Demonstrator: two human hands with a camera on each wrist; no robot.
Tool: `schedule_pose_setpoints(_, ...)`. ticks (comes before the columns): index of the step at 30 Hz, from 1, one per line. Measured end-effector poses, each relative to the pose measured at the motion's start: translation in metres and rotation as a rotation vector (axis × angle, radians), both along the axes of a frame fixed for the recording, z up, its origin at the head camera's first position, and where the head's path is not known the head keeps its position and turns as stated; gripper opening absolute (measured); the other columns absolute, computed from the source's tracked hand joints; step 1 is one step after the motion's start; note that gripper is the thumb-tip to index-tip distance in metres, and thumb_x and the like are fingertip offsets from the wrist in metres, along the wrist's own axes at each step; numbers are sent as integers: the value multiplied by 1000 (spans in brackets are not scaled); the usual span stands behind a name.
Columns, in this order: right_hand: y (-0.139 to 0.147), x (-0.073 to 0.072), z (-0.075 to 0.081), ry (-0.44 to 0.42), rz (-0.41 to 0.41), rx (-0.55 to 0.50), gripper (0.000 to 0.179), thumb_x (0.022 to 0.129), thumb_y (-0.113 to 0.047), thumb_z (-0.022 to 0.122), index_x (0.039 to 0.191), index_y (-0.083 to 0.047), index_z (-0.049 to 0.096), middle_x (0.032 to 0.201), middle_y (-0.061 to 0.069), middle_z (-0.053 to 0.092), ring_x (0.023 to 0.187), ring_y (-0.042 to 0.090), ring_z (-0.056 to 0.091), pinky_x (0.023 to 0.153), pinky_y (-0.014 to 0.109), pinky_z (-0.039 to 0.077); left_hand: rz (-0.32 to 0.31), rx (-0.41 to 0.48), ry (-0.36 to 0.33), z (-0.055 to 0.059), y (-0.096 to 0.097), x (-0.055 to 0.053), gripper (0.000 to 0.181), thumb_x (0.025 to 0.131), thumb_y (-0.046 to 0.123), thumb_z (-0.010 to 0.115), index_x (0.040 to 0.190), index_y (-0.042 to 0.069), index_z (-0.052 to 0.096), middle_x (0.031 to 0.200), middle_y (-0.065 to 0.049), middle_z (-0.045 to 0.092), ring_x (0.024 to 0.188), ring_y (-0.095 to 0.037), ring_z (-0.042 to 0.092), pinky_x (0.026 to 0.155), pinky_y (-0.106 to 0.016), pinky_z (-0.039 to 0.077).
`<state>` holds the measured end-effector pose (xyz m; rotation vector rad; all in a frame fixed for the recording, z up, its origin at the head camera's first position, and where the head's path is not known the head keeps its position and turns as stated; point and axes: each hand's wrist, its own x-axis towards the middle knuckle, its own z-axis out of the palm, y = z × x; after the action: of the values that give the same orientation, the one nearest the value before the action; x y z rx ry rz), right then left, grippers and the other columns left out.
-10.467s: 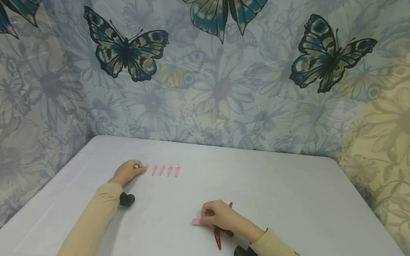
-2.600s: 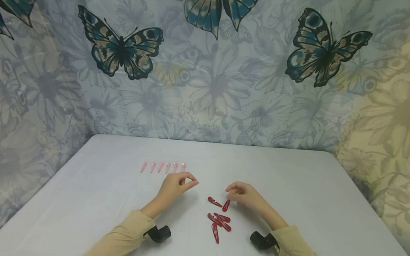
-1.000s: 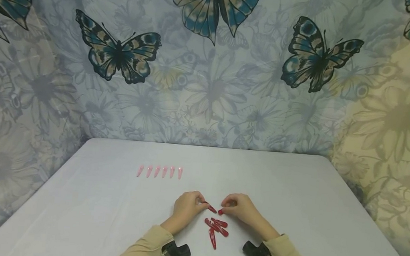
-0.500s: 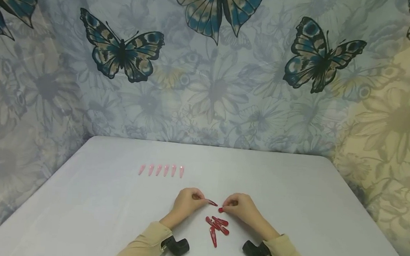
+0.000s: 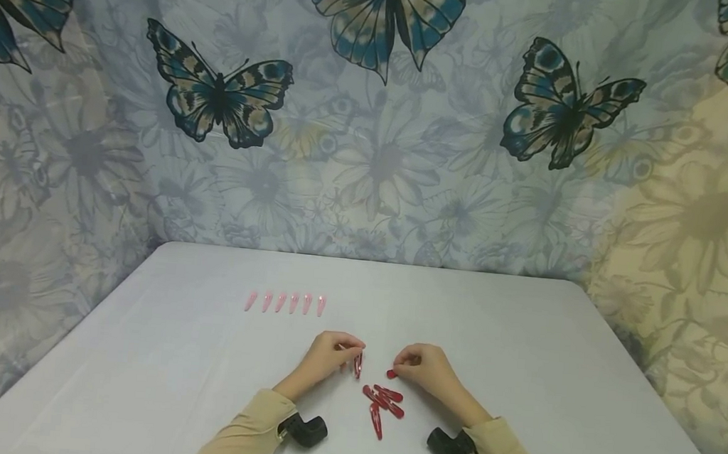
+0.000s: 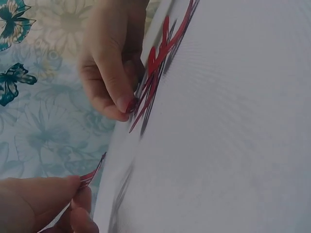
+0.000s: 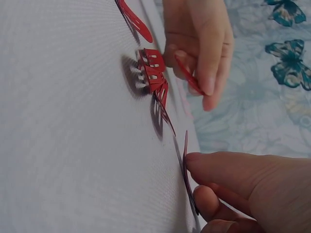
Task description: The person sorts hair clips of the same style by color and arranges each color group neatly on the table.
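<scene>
My left hand (image 5: pixel 330 356) pinches a red snap hair clip (image 5: pixel 358 366) between thumb and fingertips, its free end pointing down toward the near side. In the left wrist view that clip (image 6: pixel 87 179) sticks out past the thumb, above the table. To the right, my right hand (image 5: pixel 426 367) pinches another red hair clip (image 5: pixel 391 374); the fingers cover most of it from the head, while the right wrist view shows its thin edge (image 7: pixel 185 167). Just in front of both hands lies a loose pile of several red hair clips (image 5: pixel 383 397), one clip (image 5: pixel 376 422) pointing toward the near edge.
Several pink hair clips (image 5: pixel 294 303) lie side by side in a row at the back left of the white table (image 5: pixel 491 322). Behind the table hangs a butterfly-patterned cloth (image 5: pixel 382 164). Black wrist cameras (image 5: pixel 308 431) sit under both forearms, close over the table.
The pink row gained a clip since the oldest frame. Later both hands came to the red clips and each picked one up. Lately the left hand turned its clip downward, shifting slightly left; the right stayed.
</scene>
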<state>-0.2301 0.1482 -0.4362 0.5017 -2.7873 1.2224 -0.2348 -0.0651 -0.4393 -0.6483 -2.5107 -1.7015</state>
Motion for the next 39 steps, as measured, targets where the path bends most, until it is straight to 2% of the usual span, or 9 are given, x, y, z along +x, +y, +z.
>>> schedule_pose_setpoints(6, 1, 2, -1, -8, 23, -8, 9, 73, -9, 72, 70, -10, 64, 61, -8, 52, 58, 10, 45, 54, 25, 38, -5, -135, 63, -2, 1, 2, 6, 80, 5, 66, 80, 6, 61, 66, 4, 56, 53, -3, 43, 49, -22, 38)
schedule_pose_setpoints(10, 1, 3, -1, -7, 22, -4, 9, 74, -9, 72, 70, -11, 64, 61, -8, 52, 59, 9, 45, 55, 25, 39, -9, -190, 87, -4, 2, 2, 7, 76, 8, 70, 72, 8, 64, 68, 7, 60, 61, -3, 51, 59, -24, 42)
schedule_pose_setpoints(14, 2, 4, 1, 12, 20, 11, 8, 75, -8, 70, 70, -11, 65, 63, -8, 54, 60, 9, 46, 55, 25, 39, -10, -234, 88, -4, 3, 3, 5, 75, 12, 72, 72, 8, 71, 70, 7, 64, 70, -4, 56, 66, -24, 43)
schedule_pose_setpoints(21, 4, 2, 2, 35, 44, -4, 7, 76, -8, 69, 70, -10, 66, 67, -7, 56, 63, 10, 48, 57, 27, 41, -45, -262, 66, -2, 5, 2, 7, 72, 8, 73, 78, 7, 71, 73, 6, 64, 66, -3, 51, 60, -22, 41)
schedule_pose_setpoints(26, 8, -1, 0, 80, 88, -51, 10, 78, -16, 69, 70, -11, 66, 63, -9, 53, 60, 9, 46, 55, 27, 39, -104, -243, 50, 1, 5, 1, 10, 72, 0, 70, 81, 5, 71, 75, 2, 65, 67, -3, 54, 60, -21, 43)
schedule_pose_setpoints(29, 8, -1, 0, 62, 73, -50, 9, 77, -16, 69, 70, -11, 66, 63, -8, 53, 60, 9, 45, 54, 27, 38, -119, -241, 76, 3, 4, 0, 7, 74, -1, 70, 78, 5, 71, 75, 1, 66, 69, -3, 56, 63, -22, 44)
schedule_pose_setpoints(34, 5, 0, 5, -7, 40, -20, 6, 75, -9, 71, 72, -9, 66, 64, -7, 55, 61, 10, 47, 56, 26, 39, -128, -314, 151, 4, 4, 3, 7, 75, 0, 69, 74, 7, 70, 74, 4, 65, 73, -5, 57, 68, -23, 43)
schedule_pose_setpoints(39, 5, 0, 3, 2, 56, -12, 4, 76, -12, 71, 74, -9, 68, 68, -8, 57, 64, 9, 49, 58, 25, 40, -144, -367, 176, 7, 6, 6, 11, 77, -4, 64, 75, 6, 69, 73, 4, 64, 69, -4, 53, 66, -22, 42)
